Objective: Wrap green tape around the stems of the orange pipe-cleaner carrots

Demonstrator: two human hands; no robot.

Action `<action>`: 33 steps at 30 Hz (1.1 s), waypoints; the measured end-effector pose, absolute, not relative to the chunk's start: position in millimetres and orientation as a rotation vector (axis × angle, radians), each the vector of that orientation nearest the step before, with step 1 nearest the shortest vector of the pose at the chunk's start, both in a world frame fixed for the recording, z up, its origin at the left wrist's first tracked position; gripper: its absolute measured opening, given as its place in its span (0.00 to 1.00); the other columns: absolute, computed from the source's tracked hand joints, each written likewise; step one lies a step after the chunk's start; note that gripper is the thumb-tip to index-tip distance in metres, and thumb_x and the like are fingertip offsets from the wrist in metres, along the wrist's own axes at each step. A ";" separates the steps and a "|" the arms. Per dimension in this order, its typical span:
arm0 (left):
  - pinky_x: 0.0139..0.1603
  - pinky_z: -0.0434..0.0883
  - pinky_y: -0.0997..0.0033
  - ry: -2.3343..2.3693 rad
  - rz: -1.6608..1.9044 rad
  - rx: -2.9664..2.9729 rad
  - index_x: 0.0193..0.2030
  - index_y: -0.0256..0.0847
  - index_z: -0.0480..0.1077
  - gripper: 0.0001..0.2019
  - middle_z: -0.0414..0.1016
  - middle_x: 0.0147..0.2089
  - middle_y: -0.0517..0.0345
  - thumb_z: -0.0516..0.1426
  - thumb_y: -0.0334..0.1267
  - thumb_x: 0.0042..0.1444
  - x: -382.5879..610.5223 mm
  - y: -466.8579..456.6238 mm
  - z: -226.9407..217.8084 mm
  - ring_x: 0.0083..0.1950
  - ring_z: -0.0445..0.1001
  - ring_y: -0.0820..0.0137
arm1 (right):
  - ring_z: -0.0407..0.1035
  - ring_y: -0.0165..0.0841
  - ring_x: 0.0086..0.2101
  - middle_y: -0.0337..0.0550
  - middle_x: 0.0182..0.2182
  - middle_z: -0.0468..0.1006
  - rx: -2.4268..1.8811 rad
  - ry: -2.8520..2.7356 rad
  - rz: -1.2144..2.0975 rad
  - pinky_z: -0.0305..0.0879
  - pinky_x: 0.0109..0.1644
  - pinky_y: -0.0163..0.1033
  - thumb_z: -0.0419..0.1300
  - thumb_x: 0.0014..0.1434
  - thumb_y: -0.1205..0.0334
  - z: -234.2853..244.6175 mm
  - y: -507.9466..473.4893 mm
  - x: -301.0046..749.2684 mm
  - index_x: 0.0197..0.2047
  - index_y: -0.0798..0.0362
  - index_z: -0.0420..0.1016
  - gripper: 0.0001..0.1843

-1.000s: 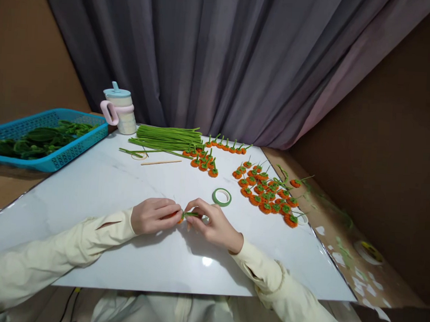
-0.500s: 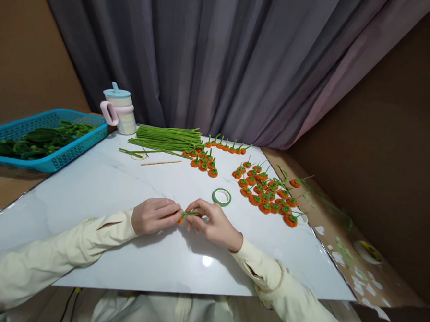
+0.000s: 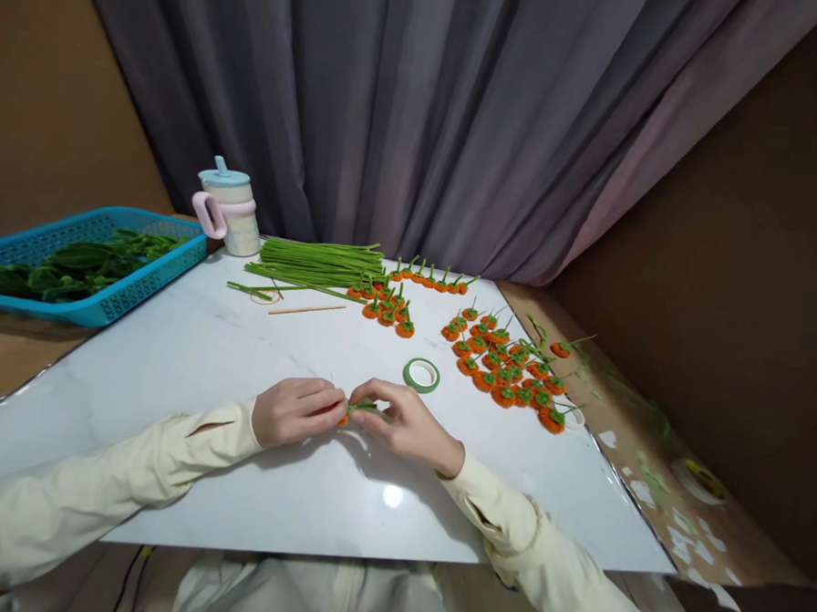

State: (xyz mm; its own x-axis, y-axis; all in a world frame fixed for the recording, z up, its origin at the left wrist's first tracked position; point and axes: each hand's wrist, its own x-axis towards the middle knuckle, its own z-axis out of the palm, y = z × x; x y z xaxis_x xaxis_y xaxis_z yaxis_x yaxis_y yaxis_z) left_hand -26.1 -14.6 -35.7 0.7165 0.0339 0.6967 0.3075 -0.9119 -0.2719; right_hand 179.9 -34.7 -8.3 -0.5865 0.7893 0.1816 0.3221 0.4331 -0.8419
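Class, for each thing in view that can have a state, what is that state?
Left hand: closed on orange piece
Right hand: pinching green stem
Orange piece: mostly covered by fingers
Other orange pieces: lying in groups
Cup: upright, lid on
Basket: uncovered, holding greenery
Tape: lying flat
Stick: lying flat
Stem pile: straight, lying flat
Curtain: hanging in folds

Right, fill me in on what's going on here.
A person's left hand holds an orange piece, mostly hidden by the fingers, while the right hand pinches the green stem at it. The tape lies flat just beyond the right hand. More orange pieces sit on the table, and green stems lie bundled at the back.
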 end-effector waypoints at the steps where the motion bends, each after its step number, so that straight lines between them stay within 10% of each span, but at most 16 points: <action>1: 0.33 0.71 0.72 -0.275 -1.045 -2.554 0.40 0.36 0.66 0.08 0.74 0.32 0.50 0.47 0.27 0.60 -25.6 -14.8 -35.2 0.30 0.70 0.71 | 0.67 0.29 0.36 0.43 0.35 0.73 -0.910 -2.124 1.036 0.63 0.32 0.30 0.55 0.57 0.64 -8.0 -34.4 179.9 0.36 0.55 0.69 0.04; 19: 0.32 0.68 0.73 -1.170 -1.744 -3.190 0.31 0.35 0.69 0.06 0.71 0.29 0.55 0.56 0.35 0.55 -13.1 -29.0 -22.4 0.31 0.69 0.72 | 0.68 0.26 0.24 0.39 0.25 0.72 -0.826 -2.032 1.077 0.65 0.29 0.31 0.49 0.62 0.60 -12.2 -38.6 181.0 0.37 0.54 0.65 0.07; 33: 0.27 0.66 0.74 -1.796 -2.146 -3.656 0.30 0.33 0.68 0.18 0.70 0.25 0.58 0.64 0.47 0.45 -15.9 -19.5 -29.8 0.25 0.67 0.74 | 0.66 0.31 0.27 0.44 0.26 0.72 -0.580 -2.384 0.002 0.64 0.32 0.36 0.42 0.59 0.77 -28.8 -36.0 183.6 0.44 0.57 0.62 0.14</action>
State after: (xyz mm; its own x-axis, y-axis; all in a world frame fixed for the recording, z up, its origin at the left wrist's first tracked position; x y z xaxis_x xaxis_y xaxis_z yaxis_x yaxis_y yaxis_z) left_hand -15.9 -19.5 -29.8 0.5907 0.8066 0.0224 -0.1203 0.0606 0.9909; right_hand 183.6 -36.0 -28.8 -0.6735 0.4075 0.6167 0.4064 0.9010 -0.1515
